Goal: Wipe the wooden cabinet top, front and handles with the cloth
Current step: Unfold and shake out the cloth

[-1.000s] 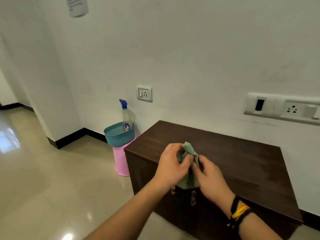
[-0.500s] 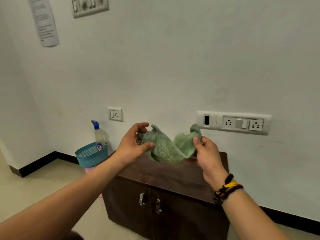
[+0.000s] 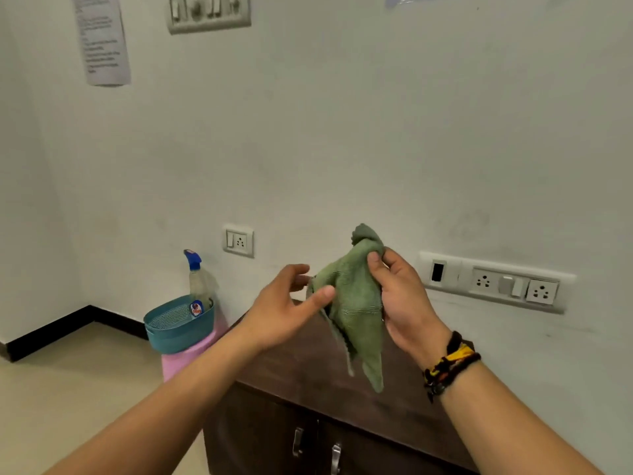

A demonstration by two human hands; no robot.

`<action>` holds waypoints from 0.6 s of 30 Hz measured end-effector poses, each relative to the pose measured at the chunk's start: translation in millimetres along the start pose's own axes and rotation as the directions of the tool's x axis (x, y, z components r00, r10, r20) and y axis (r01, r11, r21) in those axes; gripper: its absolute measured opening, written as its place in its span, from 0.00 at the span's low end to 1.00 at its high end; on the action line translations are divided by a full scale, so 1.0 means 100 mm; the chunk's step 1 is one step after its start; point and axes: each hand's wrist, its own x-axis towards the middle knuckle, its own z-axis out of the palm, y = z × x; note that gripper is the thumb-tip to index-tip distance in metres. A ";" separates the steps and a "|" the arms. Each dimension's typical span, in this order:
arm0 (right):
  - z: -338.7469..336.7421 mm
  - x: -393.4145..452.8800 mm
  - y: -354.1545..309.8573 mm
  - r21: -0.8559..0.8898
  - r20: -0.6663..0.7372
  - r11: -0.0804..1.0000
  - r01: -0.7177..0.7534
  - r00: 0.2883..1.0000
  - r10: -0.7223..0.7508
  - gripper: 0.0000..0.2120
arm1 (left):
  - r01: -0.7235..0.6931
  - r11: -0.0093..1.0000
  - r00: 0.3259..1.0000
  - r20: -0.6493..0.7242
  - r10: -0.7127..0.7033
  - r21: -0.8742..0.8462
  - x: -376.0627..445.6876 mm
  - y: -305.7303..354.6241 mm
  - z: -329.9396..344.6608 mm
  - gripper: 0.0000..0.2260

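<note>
A green cloth (image 3: 356, 303) hangs in the air above the dark wooden cabinet (image 3: 301, 371). My right hand (image 3: 400, 299) pinches its upper corner between thumb and fingers. My left hand (image 3: 287, 306) touches the cloth's left edge with thumb and fingertips, fingers loosely spread. The cloth's lower tip dangles over the cabinet top. Two metal handles (image 3: 317, 450) show on the cabinet's front doors at the bottom of the view.
A teal basket (image 3: 174, 327) with a blue-capped spray bottle (image 3: 198, 286) sits on a pink stool (image 3: 181, 361) left of the cabinet. Wall sockets (image 3: 496, 282) run above the cabinet on the right. Tiled floor lies to the left.
The cloth was stretched wide between both hands; now it hangs gathered from my right hand, and my left hand has loosened to a light touch on its edge. The view tilted up earlier.
</note>
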 end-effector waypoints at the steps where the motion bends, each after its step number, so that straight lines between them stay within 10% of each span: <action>1: 0.03 0.03 -0.04 -0.051 0.021 0.998 0.047 0.999 -0.046 0.12 | 0.083 0.994 0.992 0.100 -0.075 -0.071 0.05 0.10 0.05 0.43; 6: -0.06 0.12 0.07 -0.222 -0.101 0.971 0.091 0.988 -0.116 0.11 | 0.428 0.826 0.890 0.328 -0.316 -0.366 0.12 0.14 0.26 0.19; 11: -0.29 0.18 0.06 0.052 -0.281 0.999 -0.011 0.959 0.026 0.11 | 0.413 0.638 0.895 0.160 -0.416 -0.650 0.27 0.14 0.24 0.04; 14: -0.32 -0.03 0.10 0.218 -0.135 0.974 0.064 0.990 -0.035 0.18 | 0.294 0.660 0.936 0.069 -0.345 -0.692 0.26 0.19 0.29 0.08; 18: -0.35 -0.42 0.60 0.072 -0.052 0.959 -0.274 0.959 0.278 0.23 | 0.464 0.724 0.880 0.168 -0.445 -0.511 0.18 0.05 0.54 0.18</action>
